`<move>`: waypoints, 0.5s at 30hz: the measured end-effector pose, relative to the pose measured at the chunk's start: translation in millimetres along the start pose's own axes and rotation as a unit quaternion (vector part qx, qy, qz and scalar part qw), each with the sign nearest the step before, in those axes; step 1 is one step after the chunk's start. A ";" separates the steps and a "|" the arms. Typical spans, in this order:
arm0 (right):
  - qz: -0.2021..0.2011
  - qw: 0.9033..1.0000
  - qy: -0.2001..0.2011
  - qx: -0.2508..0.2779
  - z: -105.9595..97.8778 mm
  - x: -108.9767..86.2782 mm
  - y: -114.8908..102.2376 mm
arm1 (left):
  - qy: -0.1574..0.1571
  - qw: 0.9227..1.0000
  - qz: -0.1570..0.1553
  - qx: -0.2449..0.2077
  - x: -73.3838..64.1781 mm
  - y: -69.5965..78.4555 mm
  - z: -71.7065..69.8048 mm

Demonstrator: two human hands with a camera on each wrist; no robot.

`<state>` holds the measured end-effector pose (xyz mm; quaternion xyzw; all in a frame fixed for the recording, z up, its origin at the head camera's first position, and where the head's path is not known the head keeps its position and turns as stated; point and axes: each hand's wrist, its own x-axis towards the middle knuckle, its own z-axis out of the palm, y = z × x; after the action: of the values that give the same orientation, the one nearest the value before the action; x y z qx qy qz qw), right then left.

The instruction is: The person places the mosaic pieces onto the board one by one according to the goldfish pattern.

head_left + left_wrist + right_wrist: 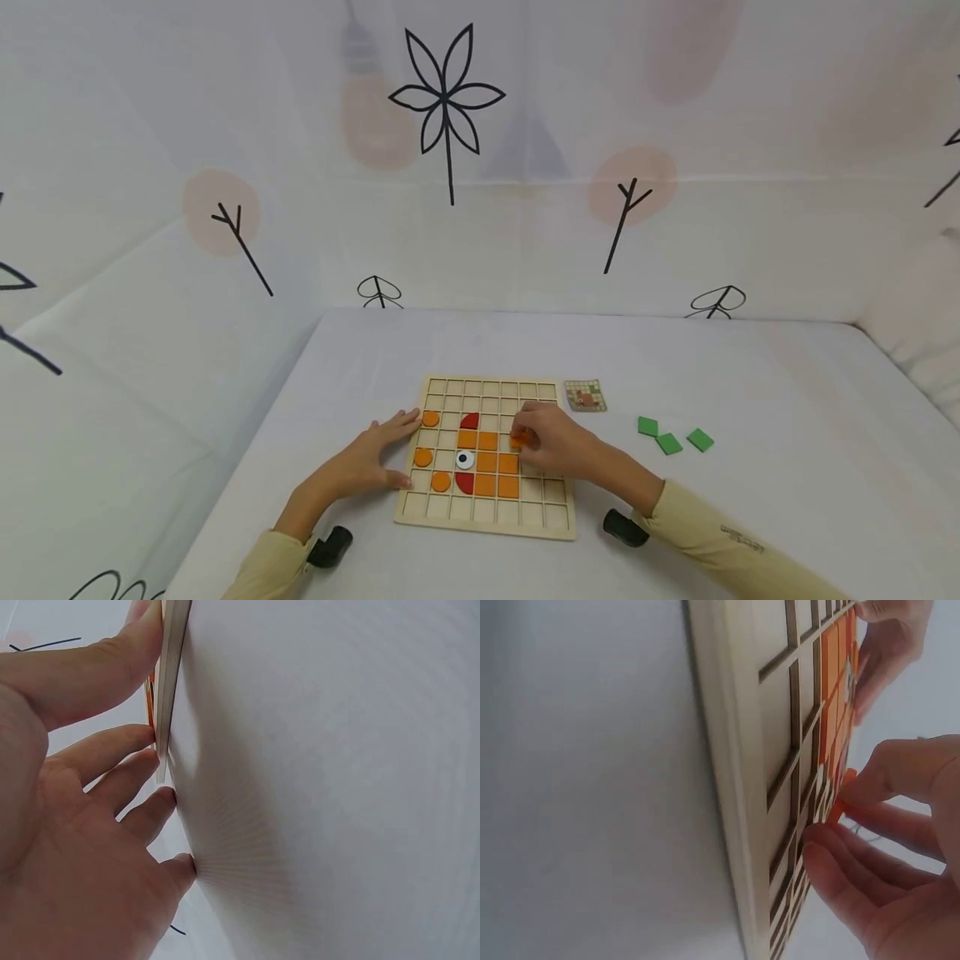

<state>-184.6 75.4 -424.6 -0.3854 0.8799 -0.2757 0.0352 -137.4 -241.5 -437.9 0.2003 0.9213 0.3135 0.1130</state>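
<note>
A wooden grid board (480, 528) lies on the table, with orange square tiles (487, 463), red quarter-round tiles (469, 422), orange discs (441, 482) and a white eye disc (465, 459) in its cells. My right hand (558, 440) pinches an orange square tile (838, 810) between thumb and finger over the board, right of the other orange squares. On the board's left edge rest the thumb and fingertips of my left hand (363, 462), spread and fairly straight. In the left wrist view the hand (97, 817) touches the board's side (174, 660).
Three green diamond tiles (669, 443) lie on the table to the right. A small pattern card (585, 396) sits by the board's upper right corner. Dark wrist devices (626, 528) show below both forearms. A patterned cloth (525, 250) stands behind the table.
</note>
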 end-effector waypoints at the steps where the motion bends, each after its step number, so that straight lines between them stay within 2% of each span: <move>1: 0.006 1.000 -0.003 -0.004 2.2 2.2 -1.3 | -0.001 1.000 -0.002 -0.001 0.1 0.1 0.2; 7: 0.016 1.000 -0.010 -0.020 10.8 9.1 -8.4 | -0.003 1.000 -0.005 -0.007 0.5 -0.6 1.2; 15: 0.004 0.999 -0.010 -0.042 6.7 5.8 -11.1 | -0.003 1.000 -0.002 -0.001 0.7 -0.1 -0.3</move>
<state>-179.6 62.1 -423.7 -0.3858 0.8919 -0.2342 0.0290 -138.2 -241.4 -437.7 0.1989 0.9211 0.3136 0.1168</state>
